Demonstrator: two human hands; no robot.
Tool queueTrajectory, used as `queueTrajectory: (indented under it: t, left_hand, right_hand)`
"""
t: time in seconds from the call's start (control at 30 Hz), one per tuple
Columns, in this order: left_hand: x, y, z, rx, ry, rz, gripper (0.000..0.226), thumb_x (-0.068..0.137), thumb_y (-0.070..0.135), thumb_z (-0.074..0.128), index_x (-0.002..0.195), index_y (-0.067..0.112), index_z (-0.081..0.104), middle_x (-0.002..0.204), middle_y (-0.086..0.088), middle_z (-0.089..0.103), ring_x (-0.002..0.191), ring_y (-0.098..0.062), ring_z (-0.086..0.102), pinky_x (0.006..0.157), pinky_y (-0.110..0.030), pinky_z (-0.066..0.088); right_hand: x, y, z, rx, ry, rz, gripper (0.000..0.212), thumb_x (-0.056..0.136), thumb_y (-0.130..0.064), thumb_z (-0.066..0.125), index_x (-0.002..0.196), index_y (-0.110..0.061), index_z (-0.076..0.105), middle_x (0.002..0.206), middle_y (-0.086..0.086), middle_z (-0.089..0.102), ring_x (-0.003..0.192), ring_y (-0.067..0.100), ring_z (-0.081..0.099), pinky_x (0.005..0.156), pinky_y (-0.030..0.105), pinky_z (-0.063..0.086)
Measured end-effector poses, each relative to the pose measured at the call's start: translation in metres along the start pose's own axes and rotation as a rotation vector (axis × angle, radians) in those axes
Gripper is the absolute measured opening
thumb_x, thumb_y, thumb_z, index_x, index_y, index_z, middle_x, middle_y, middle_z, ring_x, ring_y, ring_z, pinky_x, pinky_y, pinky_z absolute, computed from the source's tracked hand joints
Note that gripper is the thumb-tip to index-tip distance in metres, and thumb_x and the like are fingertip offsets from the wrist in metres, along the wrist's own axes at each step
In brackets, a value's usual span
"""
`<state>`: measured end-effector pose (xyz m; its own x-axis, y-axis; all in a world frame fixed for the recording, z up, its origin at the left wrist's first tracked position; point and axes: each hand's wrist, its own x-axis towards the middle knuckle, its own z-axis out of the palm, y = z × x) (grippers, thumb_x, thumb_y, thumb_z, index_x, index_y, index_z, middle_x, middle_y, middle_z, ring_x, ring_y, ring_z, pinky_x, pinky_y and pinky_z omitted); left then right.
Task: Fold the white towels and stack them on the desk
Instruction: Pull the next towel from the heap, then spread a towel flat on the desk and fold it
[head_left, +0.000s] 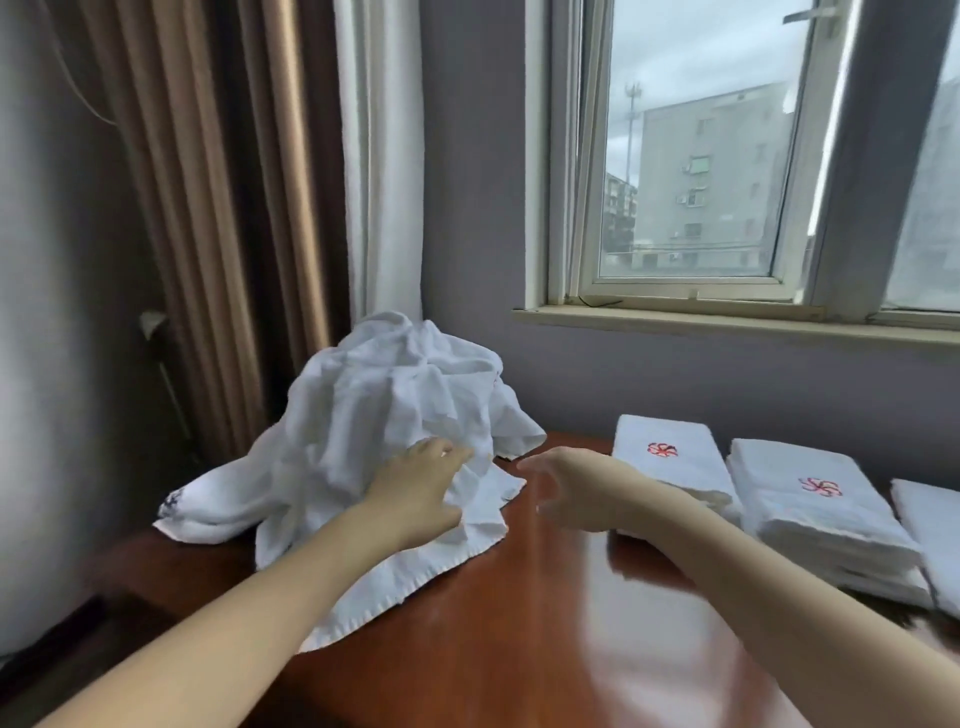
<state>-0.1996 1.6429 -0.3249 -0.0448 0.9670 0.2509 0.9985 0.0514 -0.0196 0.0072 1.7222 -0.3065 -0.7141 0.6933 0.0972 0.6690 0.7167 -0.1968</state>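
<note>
A heap of crumpled white towels (384, 415) sits on the far left of the brown wooden desk (519, 623). My left hand (415, 488) lies on the heap's front, its fingers curled into the cloth of a loose towel. To the right of the heap, my right hand (566, 488) hovers just above the desk with fingers spread and nothing in it. Two stacks of folded white towels with red emblems stand at the right, one (670, 457) behind my right wrist and another (815, 499) beside it.
A third folded white towel (930, 525) shows at the right edge. Behind the desk are a grey wall, a window with a sill (727, 322), and brown and white curtains (291, 182). The desk's left edge drops off near the heap.
</note>
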Motion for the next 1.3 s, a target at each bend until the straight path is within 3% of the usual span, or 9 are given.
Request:
queueTrajectory:
  t: [0.17, 0.3, 0.4, 0.47, 0.6, 0.77, 1.03, 1.17, 1.3]
  left_hand:
    - [-0.010, -0.069, -0.003, 0.163, -0.034, -0.147, 0.092, 0.088, 0.046, 0.065, 0.157, 0.029, 0.006, 0.164, -0.003, 0.000, 0.152, -0.025, -0.002, 0.122, -0.046, 0.012]
    - [-0.013, -0.101, 0.004, 0.257, -0.090, -0.225, 0.107, 0.084, 0.028, 0.070, 0.156, 0.027, -0.009, 0.163, -0.007, -0.011, 0.152, -0.029, -0.008, 0.120, -0.053, 0.015]
    - [-0.014, -0.113, 0.012, 0.210, -0.067, -0.265, 0.113, 0.085, 0.026, 0.066, 0.152, 0.025, -0.025, 0.163, -0.011, -0.014, 0.150, -0.030, 0.012, 0.113, -0.045, 0.036]
    - [-0.009, -0.117, 0.015, 0.168, -0.008, -0.272, 0.107, 0.089, 0.024, 0.061, 0.152, 0.022, -0.025, 0.161, -0.014, 0.007, 0.135, -0.028, 0.041, 0.094, -0.036, 0.051]
    - [0.003, -0.120, 0.021, -0.032, 0.101, -0.339, 0.088, 0.095, 0.020, 0.050, 0.156, 0.021, -0.014, 0.108, -0.003, 0.062, 0.083, -0.018, 0.060, 0.067, -0.032, 0.051]
    - [0.015, -0.122, 0.032, -0.282, 0.179, -0.454, 0.040, 0.091, 0.036, 0.052, 0.127, 0.020, 0.046, 0.095, 0.004, 0.062, 0.082, -0.017, 0.057, 0.071, -0.034, 0.047]
    - [0.026, -0.127, 0.042, -0.163, 0.337, -0.438, 0.013, 0.091, 0.032, 0.052, 0.087, 0.021, 0.058, 0.103, 0.005, 0.051, 0.094, -0.018, 0.053, 0.076, -0.027, 0.034]
    - [0.018, -0.111, 0.027, -0.714, 0.456, -0.297, 0.014, 0.092, 0.031, 0.050, 0.094, 0.022, 0.060, 0.111, 0.021, 0.046, 0.089, 0.000, 0.051, 0.074, -0.020, 0.040]
    - [0.002, -0.079, 0.002, -1.171, 0.514, -0.154, 0.019, 0.076, 0.020, 0.035, 0.060, 0.011, 0.039, 0.061, -0.004, 0.042, 0.059, -0.017, 0.038, 0.058, -0.032, 0.032]
  right_hand:
    - [0.049, -0.041, 0.009, -0.022, -0.011, -0.047, 0.065, 0.086, -0.026, 0.058, 0.148, -0.035, 0.038, 0.141, -0.011, 0.051, 0.124, 0.015, 0.052, 0.083, 0.028, 0.043]
    - [0.075, -0.064, 0.014, -0.040, -0.028, -0.073, 0.068, 0.087, -0.028, 0.058, 0.150, -0.035, 0.033, 0.151, -0.009, 0.040, 0.129, 0.016, 0.049, 0.099, 0.039, 0.045]
    - [0.093, -0.078, 0.021, 0.030, -0.003, -0.079, 0.077, 0.088, -0.028, 0.061, 0.154, -0.031, 0.023, 0.154, -0.004, 0.036, 0.128, 0.020, 0.050, 0.093, 0.036, 0.048]
    - [0.106, -0.086, 0.026, 0.099, 0.026, -0.065, 0.083, 0.088, -0.031, 0.064, 0.156, -0.029, 0.017, 0.157, -0.001, 0.029, 0.134, 0.021, 0.044, 0.097, 0.037, 0.047]
    - [0.128, -0.097, 0.035, 0.380, 0.062, -0.005, 0.096, 0.088, -0.035, 0.070, 0.158, -0.020, 0.006, 0.161, 0.004, 0.020, 0.145, 0.023, 0.027, 0.105, 0.031, 0.034]
    - [0.132, -0.103, 0.039, 0.708, 0.042, 0.075, 0.091, 0.089, -0.033, 0.067, 0.158, -0.022, 0.008, 0.158, 0.003, 0.027, 0.125, 0.020, 0.049, 0.084, 0.027, 0.055]
    - [0.126, -0.102, 0.036, 0.890, 0.003, 0.041, 0.059, 0.093, -0.024, 0.065, 0.147, -0.022, 0.042, 0.141, -0.001, 0.046, 0.114, 0.013, 0.052, 0.091, 0.027, 0.049]
    - [0.121, -0.097, 0.032, 0.994, 0.008, 0.058, 0.033, 0.094, -0.017, 0.060, 0.126, -0.020, 0.063, 0.112, -0.012, 0.064, 0.102, 0.007, 0.058, 0.090, 0.027, 0.049]
    - [0.107, -0.089, 0.027, 1.010, 0.178, 0.107, 0.028, 0.082, -0.004, 0.045, 0.074, -0.014, 0.070, 0.071, 0.000, 0.071, 0.067, 0.013, 0.066, 0.063, 0.029, 0.052]
